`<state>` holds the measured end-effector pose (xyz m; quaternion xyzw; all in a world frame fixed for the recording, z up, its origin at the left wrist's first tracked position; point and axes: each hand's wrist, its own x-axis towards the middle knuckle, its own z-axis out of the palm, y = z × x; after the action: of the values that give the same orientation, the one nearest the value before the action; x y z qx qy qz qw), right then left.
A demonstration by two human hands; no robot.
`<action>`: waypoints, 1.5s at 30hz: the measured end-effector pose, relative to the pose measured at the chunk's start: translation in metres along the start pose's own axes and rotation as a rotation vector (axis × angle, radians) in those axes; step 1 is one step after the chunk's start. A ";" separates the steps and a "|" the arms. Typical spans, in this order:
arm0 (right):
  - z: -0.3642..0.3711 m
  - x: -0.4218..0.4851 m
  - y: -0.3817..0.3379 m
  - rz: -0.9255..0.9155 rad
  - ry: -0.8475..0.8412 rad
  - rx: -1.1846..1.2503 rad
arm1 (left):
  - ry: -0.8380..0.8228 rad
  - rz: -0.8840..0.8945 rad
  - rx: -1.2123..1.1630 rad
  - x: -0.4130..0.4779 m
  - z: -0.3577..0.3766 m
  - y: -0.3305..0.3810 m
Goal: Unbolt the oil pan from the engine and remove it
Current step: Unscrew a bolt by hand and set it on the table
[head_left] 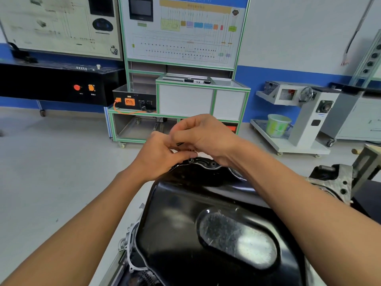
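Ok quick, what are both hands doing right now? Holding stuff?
Left hand: fingers curled at far rim of the oil pan; grip cannot be told.
Right hand: pinches a small dark piece.

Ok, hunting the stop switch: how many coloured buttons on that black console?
2: a red button on the console front, an orange button just right of it. More may lie off-frame.

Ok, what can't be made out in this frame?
Head view.
What the small dark item pinched by the right hand is: fingers cover it.
Whether the left hand grips anything: its fingers hide that.
Right flange of the oil pan: under the right forearm.
The engine: cut by the bottom edge.
Text on the diagram board: blurred.
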<state>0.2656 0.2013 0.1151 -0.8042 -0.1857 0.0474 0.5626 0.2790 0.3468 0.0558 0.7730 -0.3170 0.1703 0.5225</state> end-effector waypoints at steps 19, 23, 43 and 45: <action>0.005 0.000 0.003 -0.002 -0.021 0.050 | 0.016 0.005 -0.001 -0.003 0.000 -0.004; 0.011 -0.003 0.001 -0.003 0.071 -0.106 | 0.021 0.015 0.017 0.000 -0.002 -0.002; 0.003 0.000 0.001 -0.041 -0.024 0.018 | -0.002 -0.008 -0.011 0.000 -0.001 -0.003; 0.002 -0.002 0.000 -0.051 -0.018 -0.083 | 0.003 0.020 0.013 -0.001 0.000 -0.001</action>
<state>0.2628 0.2029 0.1142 -0.8214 -0.2131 0.0327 0.5281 0.2786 0.3475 0.0548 0.7730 -0.3228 0.1788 0.5161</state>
